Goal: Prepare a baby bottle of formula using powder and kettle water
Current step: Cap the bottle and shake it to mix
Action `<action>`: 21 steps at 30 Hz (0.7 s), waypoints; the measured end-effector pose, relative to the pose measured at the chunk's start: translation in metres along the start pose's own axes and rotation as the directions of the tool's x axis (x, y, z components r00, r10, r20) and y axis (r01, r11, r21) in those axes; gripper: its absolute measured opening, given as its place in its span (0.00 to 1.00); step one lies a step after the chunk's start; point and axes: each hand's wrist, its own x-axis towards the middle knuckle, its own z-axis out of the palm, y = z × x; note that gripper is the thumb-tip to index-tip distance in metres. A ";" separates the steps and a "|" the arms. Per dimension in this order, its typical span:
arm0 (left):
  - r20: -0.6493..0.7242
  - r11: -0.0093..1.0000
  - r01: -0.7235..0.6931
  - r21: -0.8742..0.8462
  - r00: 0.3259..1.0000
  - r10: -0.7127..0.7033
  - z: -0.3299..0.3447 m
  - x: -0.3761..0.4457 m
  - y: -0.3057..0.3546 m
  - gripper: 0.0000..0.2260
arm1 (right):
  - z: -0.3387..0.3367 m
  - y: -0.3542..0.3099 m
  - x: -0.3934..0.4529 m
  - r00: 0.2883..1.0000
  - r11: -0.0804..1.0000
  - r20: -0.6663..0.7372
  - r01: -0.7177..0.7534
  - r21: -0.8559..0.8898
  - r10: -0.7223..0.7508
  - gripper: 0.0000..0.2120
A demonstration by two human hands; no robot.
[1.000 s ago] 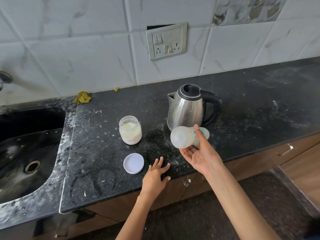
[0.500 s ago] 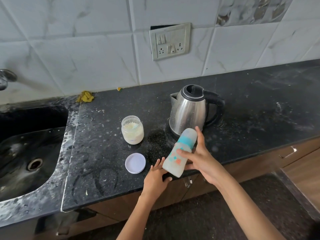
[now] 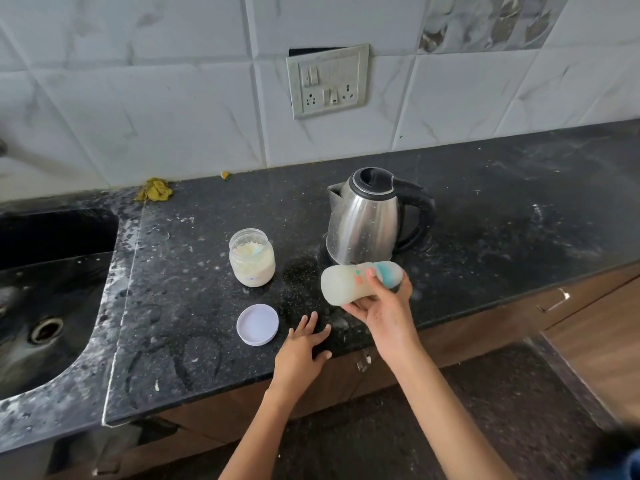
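My right hand (image 3: 382, 308) grips a capped baby bottle (image 3: 349, 281) with a teal collar, held sideways above the counter in front of the steel kettle (image 3: 367, 220); the bottle looks milky white inside. My left hand (image 3: 304, 344) lies flat on the black counter near its front edge, fingers spread, holding nothing. An open jar of pale formula powder (image 3: 251, 258) stands left of the kettle, and its white lid (image 3: 257, 324) lies on the counter just left of my left hand.
A black sink (image 3: 41, 306) is set into the counter at the left. A yellow cloth scrap (image 3: 154, 190) lies by the tiled wall. A switch and socket plate (image 3: 329, 81) hangs above the kettle. Powder dusts the black counter (image 3: 502, 216).
The bottle has swung from lying sideways to tilted upright and back to sideways in my right hand. My left hand stays flat on the counter.
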 end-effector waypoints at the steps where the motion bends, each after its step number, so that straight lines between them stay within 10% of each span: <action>1: -0.020 1.000 -0.021 0.004 1.000 0.021 -0.001 0.001 -0.002 0.23 | 0.000 0.001 0.001 1.000 1.000 -0.009 0.016 -0.007 -0.016 0.34; 6: -0.034 1.000 0.006 0.027 0.999 -0.005 0.022 -0.005 -0.016 0.24 | 0.010 0.020 -0.028 0.970 0.967 0.205 -0.076 -0.243 0.128 0.41; 10: -0.002 1.000 -0.022 -0.014 1.000 0.022 0.007 0.005 -0.007 0.23 | 0.004 -0.006 -0.007 0.997 0.997 -0.044 0.062 -0.049 -0.064 0.33; 15: -0.090 0.992 0.104 -0.070 0.990 -0.111 0.014 -0.005 -0.007 0.23 | 0.014 0.016 -0.032 0.965 0.958 0.240 -0.034 -0.283 0.105 0.39; 21: -0.010 0.999 -0.031 -0.021 0.999 0.031 0.007 0.003 -0.006 0.23 | 0.005 -0.008 -0.007 0.996 0.997 -0.043 0.075 -0.019 -0.076 0.34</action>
